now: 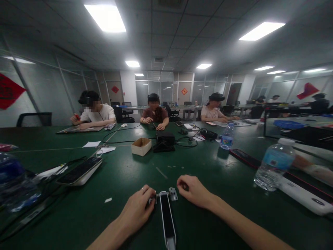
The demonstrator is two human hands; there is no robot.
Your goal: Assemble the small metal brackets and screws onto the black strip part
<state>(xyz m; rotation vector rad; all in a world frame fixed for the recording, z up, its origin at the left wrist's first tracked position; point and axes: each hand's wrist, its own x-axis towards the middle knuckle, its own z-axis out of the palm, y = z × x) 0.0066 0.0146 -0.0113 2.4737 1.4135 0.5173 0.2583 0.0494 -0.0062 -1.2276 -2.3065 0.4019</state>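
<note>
Here, a green desk (125, 173) fills the lower half. At bottom centre, the left hand (137, 206) and right hand (195, 192) curl either side of a slim black-and-silver device (168, 218); whether either grip clamps anything, I cannot tell. A small metal bracket (173, 194) sits at the device's upper right.

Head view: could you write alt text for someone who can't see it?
The left hand is curled at the far end of a long black-and-silver object on a green table, the right hand beside a small metal piece. Elsewhere are an open box, water bottles and three seated people wearing headsets.
</note>
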